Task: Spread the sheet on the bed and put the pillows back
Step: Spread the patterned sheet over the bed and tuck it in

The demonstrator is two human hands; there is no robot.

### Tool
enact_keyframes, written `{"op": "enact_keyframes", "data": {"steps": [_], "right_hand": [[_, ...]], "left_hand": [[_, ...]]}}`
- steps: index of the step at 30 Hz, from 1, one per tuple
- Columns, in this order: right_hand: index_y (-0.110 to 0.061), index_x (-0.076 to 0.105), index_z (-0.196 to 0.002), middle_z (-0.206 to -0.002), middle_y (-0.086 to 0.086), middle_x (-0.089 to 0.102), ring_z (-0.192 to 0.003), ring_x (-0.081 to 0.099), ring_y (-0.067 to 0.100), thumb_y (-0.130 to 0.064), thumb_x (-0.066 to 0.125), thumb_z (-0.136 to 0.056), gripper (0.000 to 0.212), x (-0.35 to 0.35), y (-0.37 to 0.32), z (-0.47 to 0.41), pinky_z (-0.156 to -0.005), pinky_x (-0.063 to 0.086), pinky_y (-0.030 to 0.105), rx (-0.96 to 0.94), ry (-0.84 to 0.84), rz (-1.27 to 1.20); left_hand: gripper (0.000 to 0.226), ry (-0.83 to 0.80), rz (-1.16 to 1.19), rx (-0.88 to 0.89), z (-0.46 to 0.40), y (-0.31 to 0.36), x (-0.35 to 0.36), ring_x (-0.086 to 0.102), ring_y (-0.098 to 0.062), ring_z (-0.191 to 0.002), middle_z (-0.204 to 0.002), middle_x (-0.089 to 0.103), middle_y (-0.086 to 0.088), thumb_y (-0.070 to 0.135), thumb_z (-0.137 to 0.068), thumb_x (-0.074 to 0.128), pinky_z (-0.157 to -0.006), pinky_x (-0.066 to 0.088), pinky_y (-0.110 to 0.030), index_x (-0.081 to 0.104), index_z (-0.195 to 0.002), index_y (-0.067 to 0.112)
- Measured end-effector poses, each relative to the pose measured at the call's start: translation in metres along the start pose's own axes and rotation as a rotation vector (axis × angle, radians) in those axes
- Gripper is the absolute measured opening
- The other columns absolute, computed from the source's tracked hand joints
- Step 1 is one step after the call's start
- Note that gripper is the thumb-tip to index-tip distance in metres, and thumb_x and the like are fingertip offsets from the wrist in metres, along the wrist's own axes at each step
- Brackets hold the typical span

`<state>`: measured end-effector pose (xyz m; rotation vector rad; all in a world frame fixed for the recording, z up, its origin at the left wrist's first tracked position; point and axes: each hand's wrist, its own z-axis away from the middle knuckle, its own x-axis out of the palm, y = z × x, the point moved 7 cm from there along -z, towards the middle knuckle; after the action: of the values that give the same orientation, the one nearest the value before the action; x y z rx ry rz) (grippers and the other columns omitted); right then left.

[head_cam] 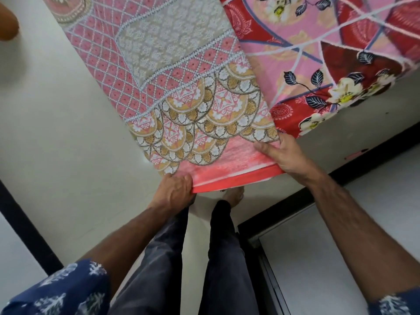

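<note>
While both hands grip its near hem, the scene reads as follows.

Sheet: the pink, scallop-patterned sheet point(181, 87) hangs or stretches from the far left of the view down to the person's hands, its coral hem nearest the body, above the pale floor point(56, 133).

Bed: the red-and-pink floral mattress cover point(329, 64) sits to the right; the sheet's right edge meets or overlaps its corner, and I cannot tell which lies on top.

Left hand: the left hand point(175, 192) has its fingers closed in a fist round the hem's left corner.

Right hand: the right hand point(286, 158) lies over the hem's right end, thumb on top and fingers curled under, pinching the fabric.

Pillows: none in view, so that part of the task looks not yet begun.

Stage: by my judgement, the spreading is at an early point, with the sheet mostly off to the side of the bed.

Risk, drag: the hem hangs close to the floor, so a low swing could sweep it there.

Risk, footing: the bare foot point(234, 196) stands right below the hem; stepping forward could trap the cloth.

Risk, skew: uneven pull between the two hands would probably lay the sheet crooked on the bed.
</note>
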<state>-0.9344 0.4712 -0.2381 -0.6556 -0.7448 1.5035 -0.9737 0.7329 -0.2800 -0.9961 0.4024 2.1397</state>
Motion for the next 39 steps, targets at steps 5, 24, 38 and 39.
{"op": "enact_keyframes", "data": {"steps": [5,24,38,39], "right_hand": [[-0.017,0.066,-0.116,-0.099,-0.018,0.077,-0.093,0.073,0.002,-0.011,0.065,-0.094,0.022,-0.029,-0.024,0.010,-0.077,0.057,0.015,-0.007,-0.076,0.089],[-0.029,0.062,-0.118,-0.104,-0.041,0.068,-0.101,0.064,-0.016,-0.025,0.065,-0.086,0.032,-0.112,-0.039,0.043,-0.083,0.046,0.001,0.020,-0.086,0.323],[-0.023,0.069,-0.108,-0.100,-0.016,0.078,-0.091,0.074,0.007,-0.032,0.073,-0.087,0.024,-0.163,-0.008,0.011,-0.075,0.057,0.015,0.144,0.007,0.429],[-0.024,0.068,-0.103,-0.093,-0.015,0.078,-0.086,0.074,0.003,-0.027,0.071,-0.090,0.014,-0.163,-0.002,0.006,-0.069,0.055,0.012,0.160,0.010,0.435]], "left_hand": [[0.030,0.038,0.083,0.049,0.002,0.023,-0.017,0.050,-0.021,-0.038,-0.055,0.055,-0.002,0.037,-0.072,0.080,-0.043,0.035,-0.027,0.061,-0.070,0.014],[0.036,0.048,0.281,0.013,-0.022,0.104,-0.058,0.047,-0.019,-0.066,-0.092,0.064,-0.004,0.036,-0.105,0.032,-0.066,0.041,-0.035,0.056,-0.107,0.010],[0.029,0.133,0.231,0.064,-0.048,0.125,-0.063,0.042,-0.014,-0.047,-0.059,0.043,0.008,0.038,-0.106,0.039,-0.082,0.051,-0.038,0.050,-0.088,0.018],[0.029,0.097,0.203,0.092,-0.049,0.126,-0.061,0.048,-0.015,-0.050,-0.063,0.052,0.007,0.038,-0.106,0.038,-0.085,0.048,-0.039,0.055,-0.093,0.017]]}}
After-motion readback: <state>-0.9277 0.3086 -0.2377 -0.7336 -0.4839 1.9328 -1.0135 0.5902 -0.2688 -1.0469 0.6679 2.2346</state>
